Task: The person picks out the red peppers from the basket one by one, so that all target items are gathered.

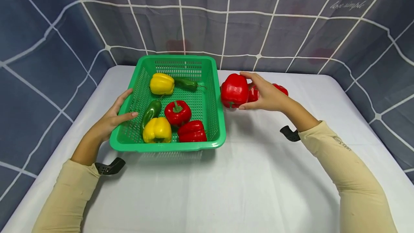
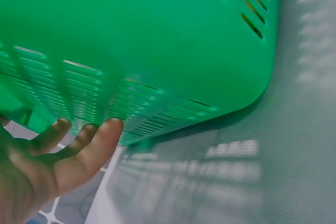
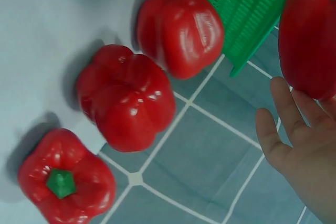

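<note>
My right hand holds a red bell pepper between thumb and fingers, just beyond the right rim of a green plastic basket. In the right wrist view the held pepper is above the table, partly cut off by the frame. My left hand grips the basket's left rim, thumb over the edge; other fingers lie along the slotted outer wall. Inside the basket are yellow bell peppers, long green peppers and red bell peppers.
Three more red bell peppers lie in a row on the white-covered table, right of the basket; the right hand partly hides them in the head view. A grey checked cloth hangs behind and along both sides.
</note>
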The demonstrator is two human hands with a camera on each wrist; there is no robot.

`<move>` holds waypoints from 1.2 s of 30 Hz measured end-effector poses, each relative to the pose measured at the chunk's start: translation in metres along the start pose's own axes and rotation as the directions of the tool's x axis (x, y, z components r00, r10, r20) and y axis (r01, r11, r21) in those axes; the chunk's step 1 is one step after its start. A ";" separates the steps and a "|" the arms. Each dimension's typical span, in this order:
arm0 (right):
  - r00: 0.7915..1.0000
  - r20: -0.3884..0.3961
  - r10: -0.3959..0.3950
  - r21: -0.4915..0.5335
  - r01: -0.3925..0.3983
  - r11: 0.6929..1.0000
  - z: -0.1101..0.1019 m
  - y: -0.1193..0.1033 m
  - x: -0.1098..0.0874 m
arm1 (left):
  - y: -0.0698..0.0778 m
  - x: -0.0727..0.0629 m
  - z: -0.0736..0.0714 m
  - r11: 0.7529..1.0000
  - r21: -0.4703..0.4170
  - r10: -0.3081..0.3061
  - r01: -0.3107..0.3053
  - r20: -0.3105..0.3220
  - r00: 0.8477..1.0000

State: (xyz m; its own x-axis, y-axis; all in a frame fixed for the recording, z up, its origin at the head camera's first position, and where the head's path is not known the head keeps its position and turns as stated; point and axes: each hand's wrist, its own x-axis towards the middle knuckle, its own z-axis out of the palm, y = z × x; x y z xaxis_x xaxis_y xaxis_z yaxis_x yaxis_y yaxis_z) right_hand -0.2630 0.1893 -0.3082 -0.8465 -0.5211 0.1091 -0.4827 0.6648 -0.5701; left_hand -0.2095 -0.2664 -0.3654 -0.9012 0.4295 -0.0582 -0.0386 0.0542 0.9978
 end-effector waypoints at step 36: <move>0.994 0.100 0.040 -0.006 -0.040 0.999 0.031 0.024 -0.023 | -0.001 0.000 0.001 1.000 -0.011 0.024 -0.024 0.008 1.000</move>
State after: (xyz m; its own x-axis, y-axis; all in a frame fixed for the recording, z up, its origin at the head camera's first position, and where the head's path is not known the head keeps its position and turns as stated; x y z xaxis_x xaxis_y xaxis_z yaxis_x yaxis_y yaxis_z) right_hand -0.2480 0.2013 -0.3494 -0.8385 -0.5449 0.0037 -0.4500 0.6884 -0.5688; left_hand -0.2091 -0.2661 -0.3668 -0.8982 0.4383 -0.0343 -0.0217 0.0336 0.9992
